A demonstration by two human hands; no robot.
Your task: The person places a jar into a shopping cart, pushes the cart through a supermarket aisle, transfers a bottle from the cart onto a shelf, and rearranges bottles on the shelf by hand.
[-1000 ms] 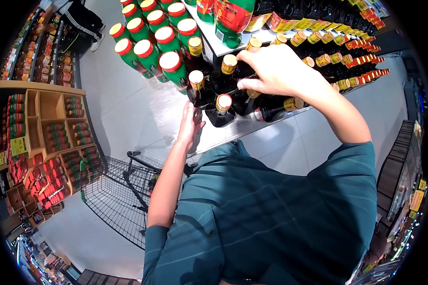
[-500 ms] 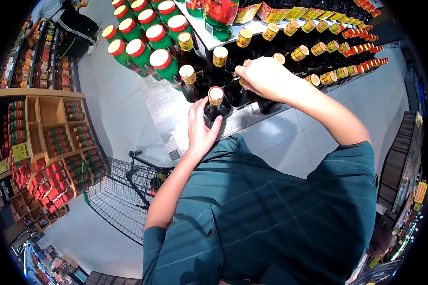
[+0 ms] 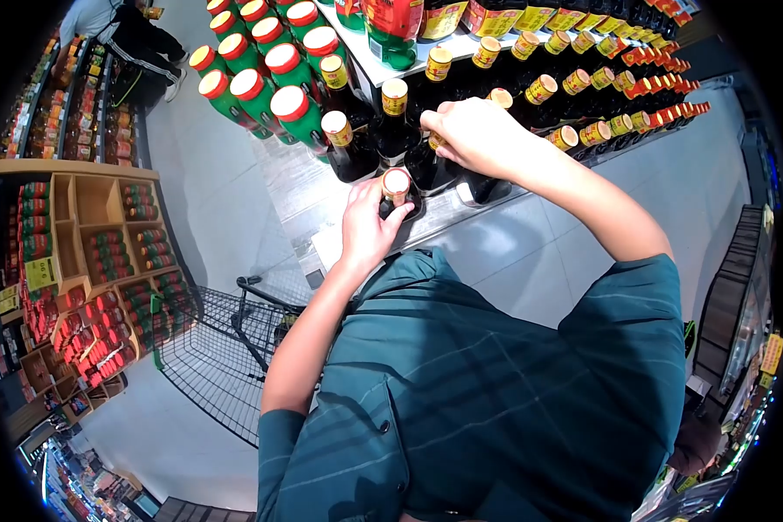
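My left hand (image 3: 371, 224) is wrapped round a dark sauce bottle (image 3: 396, 184) with a pale round cap, upright at the front corner of the display. My right hand (image 3: 470, 135) is closed round the yellow-wrapped neck of another dark sauce bottle (image 3: 423, 165), just behind and to the right. Beside these stand two more dark bottles, one with a yellow neck (image 3: 337, 129) at the left and one (image 3: 395, 97) behind. The labels on the held bottles are hidden.
Green bottles with red-rimmed caps (image 3: 289, 104) fill the display's left side. Rows of dark bottles (image 3: 541, 89) run off to the right. A wire shopping cart (image 3: 209, 348) stands at my left, near wooden shelves (image 3: 96, 200) of jars. Another person (image 3: 139, 39) bends at far-left shelves.
The bottle in my left hand has come slightly towards me, away from the bottles behind it. My right hand has shifted slightly left, still on its bottle's neck.
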